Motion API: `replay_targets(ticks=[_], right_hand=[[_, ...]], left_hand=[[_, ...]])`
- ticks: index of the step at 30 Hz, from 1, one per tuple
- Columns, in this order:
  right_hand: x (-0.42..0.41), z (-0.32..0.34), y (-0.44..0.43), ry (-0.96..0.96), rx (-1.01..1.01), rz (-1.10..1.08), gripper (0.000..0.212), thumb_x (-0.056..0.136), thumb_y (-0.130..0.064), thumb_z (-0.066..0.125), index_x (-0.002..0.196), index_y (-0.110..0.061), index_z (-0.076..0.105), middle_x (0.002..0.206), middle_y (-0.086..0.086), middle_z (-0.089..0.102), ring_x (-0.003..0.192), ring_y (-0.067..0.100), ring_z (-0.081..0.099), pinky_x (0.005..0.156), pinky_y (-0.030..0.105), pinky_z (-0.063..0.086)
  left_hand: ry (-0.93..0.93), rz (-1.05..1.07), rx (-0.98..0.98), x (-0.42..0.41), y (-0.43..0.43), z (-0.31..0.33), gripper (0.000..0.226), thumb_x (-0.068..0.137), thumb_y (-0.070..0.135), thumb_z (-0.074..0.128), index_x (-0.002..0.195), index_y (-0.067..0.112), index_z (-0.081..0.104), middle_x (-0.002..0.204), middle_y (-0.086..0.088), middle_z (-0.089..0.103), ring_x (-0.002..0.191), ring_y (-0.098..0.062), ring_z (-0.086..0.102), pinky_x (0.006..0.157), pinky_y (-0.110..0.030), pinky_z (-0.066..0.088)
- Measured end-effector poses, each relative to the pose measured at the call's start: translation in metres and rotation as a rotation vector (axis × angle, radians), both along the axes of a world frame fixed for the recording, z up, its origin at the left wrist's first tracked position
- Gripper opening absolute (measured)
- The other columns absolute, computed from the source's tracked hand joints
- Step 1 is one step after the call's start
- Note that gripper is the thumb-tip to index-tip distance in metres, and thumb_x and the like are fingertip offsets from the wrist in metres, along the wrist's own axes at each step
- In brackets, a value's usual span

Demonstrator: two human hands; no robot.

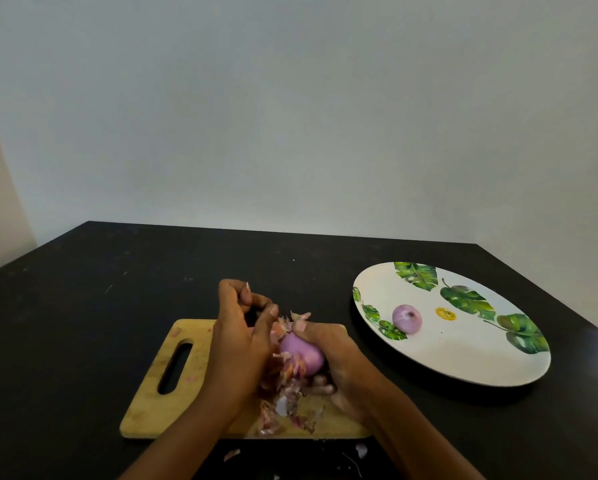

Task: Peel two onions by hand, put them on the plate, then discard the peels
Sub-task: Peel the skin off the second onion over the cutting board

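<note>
Black table (83, 306) under a bare pale wall. At left, wooden board (152, 403). Above it, left hand (238, 341), fingers curled, pinching a bit of peel. Loose peels (283, 407) heaped on board, a few scraps off its near edge. Then onion (302, 355), mostly bare and pink, cupped in curled right hand (335, 358) over board. At right, plate (464, 358) with peeled onion (407, 318) on it. Judged roughly halfway: one onion done and plated; second nearly stripped, not yet plated; peels not yet discarded.
</note>
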State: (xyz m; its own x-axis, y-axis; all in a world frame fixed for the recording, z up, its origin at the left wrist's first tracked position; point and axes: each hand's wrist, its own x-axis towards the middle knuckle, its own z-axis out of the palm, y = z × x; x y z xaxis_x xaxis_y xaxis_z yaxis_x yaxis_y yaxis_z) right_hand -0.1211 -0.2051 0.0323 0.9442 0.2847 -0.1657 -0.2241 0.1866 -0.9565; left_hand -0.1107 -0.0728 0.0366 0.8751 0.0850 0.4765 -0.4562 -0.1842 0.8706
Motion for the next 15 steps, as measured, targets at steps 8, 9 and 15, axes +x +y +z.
replay_targets(ticks=[8,9,15], right_hand=[[0.006,0.003,-0.011,-0.091,0.047,-0.217,0.042,0.074,-0.049,0.055,0.049,-0.014,0.055,0.039,0.000,0.042,0.029,0.007,0.029,0.033,0.017,0.022],[0.006,0.002,-0.011,-0.094,0.036,-0.226,0.043,0.073,-0.049,0.056,0.050,-0.013,0.055,0.038,0.000,0.042,0.029,0.008,0.029,0.034,0.017,0.022],[0.006,-0.001,-0.007,-0.217,-0.028,-0.165,0.033,0.094,-0.030,0.056,0.078,-0.001,0.059,0.049,-0.003,0.053,0.034,0.004,0.043,0.034,0.014,0.034]], left_hand=[[-0.031,-0.143,0.009,0.002,0.002,0.001,0.047,0.086,0.059,0.048,0.079,0.014,0.053,0.067,0.004,0.061,0.061,-0.003,0.058,0.059,-0.013,0.046],[-0.020,-0.178,0.053,0.003,0.004,0.000,0.054,0.082,0.064,0.046,0.071,0.011,0.053,0.062,0.005,0.057,0.057,-0.003,0.054,0.056,-0.012,0.043],[0.025,-0.316,0.232,0.005,0.005,-0.005,0.047,0.080,0.062,0.055,0.057,0.020,0.056,0.055,0.005,0.056,0.053,-0.004,0.051,0.052,-0.016,0.041]])
